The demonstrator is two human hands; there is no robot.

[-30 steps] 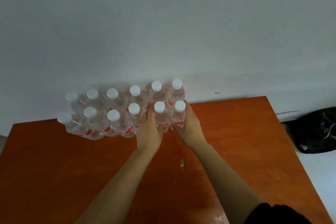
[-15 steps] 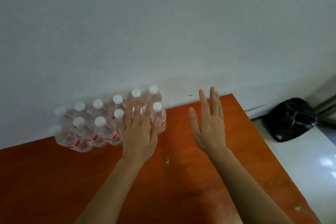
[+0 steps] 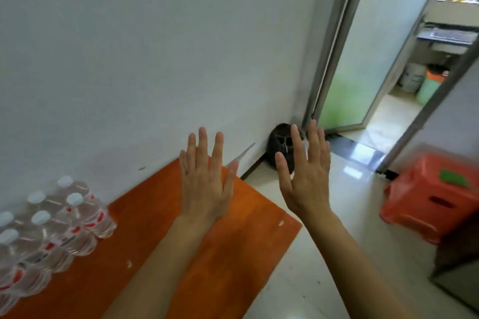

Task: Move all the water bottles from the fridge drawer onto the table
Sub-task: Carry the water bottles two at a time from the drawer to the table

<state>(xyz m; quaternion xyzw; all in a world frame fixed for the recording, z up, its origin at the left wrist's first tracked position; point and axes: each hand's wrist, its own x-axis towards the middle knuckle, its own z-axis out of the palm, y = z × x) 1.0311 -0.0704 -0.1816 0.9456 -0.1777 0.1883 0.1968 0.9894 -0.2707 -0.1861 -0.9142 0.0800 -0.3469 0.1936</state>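
Several clear water bottles with white caps and red labels stand in two rows at the far left of the orange table, against the white wall. My left hand hovers over the table's right end with fingers straight and spread, holding nothing. My right hand is raised beyond the table's right edge, over the floor, also flat and empty. Both hands are well away from the bottles. The fridge drawer is not in view.
A black bag sits on the floor in the wall corner. An orange plastic stool stands to the right. An open glass door leads to another room. Pale tiled floor lies right of the table.
Both hands let go of the two front-right bottles, opened flat and lifted away. The view has swung right, so the bottles now sit at the far left and the doorway shows.
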